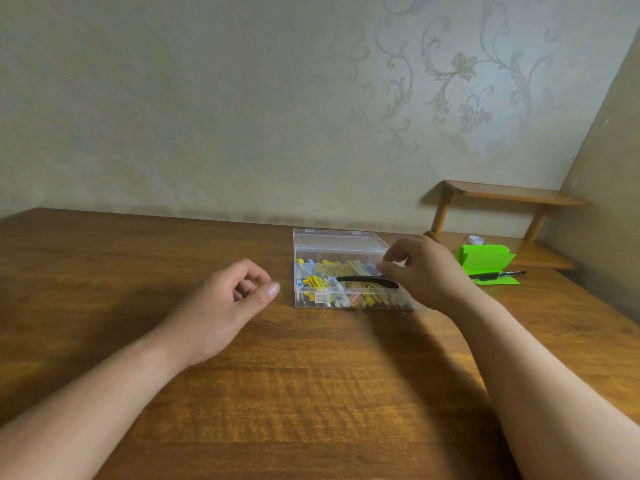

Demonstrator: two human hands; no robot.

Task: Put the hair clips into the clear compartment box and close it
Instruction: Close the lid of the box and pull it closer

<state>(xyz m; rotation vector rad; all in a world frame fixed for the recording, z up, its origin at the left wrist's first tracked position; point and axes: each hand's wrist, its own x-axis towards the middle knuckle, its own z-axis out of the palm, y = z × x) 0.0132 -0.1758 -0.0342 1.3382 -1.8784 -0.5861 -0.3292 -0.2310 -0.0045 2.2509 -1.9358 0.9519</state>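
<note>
Toward the far edge of the brown wooden table (311,393), a clear plastic compartment box (346,301) with its hinged lid (339,242) tipped up at the back and small yellow and blue clips heaped inside. Across the front compartments, a long slim black hair clip (363,280), lying nearly level on top of the others, pinched at its right end between thumb and fingertips of the right hand (429,271). Left of the box and apart from it, the left hand (225,303), hovering above the wood with fingers loosely curled round nothing. Off to the right, away from the work, a bright green folded paper (485,259) with a black marker pen (498,274) by it, below a small wooden corner shelf (502,194).

Looks like the placing step, close to its end: black clip over the box but not yet let go. Calls next for lowering the clip flat among the others, probably lengthwise or on the diagonal, being seemingly too long for one small cell; then loosening the pinch and drawing the fingers out. After that, needs the lid swung forward and pressed down, with nothing left proud of the rim to block the latch.
</note>
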